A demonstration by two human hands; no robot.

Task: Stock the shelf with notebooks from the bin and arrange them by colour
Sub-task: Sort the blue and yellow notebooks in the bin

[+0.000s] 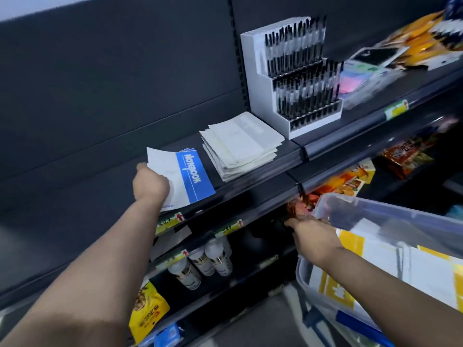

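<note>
A person's left hand (151, 182) grips blue notebooks (190, 176) on the shelf (250, 190), just beside the white stack (240, 144). Squaring their edges would keep colours apart. The right hand (314, 234) meets the bin (363, 204), grip unclear.

The left grip (150, 184) holds blue notebooks (194, 176) on the shelf (260, 182), just beside a white stack (240, 146). The right grip (313, 236) is at the rim of the clear bin (400, 216) holding yellow notebooks (350, 242).
</note>
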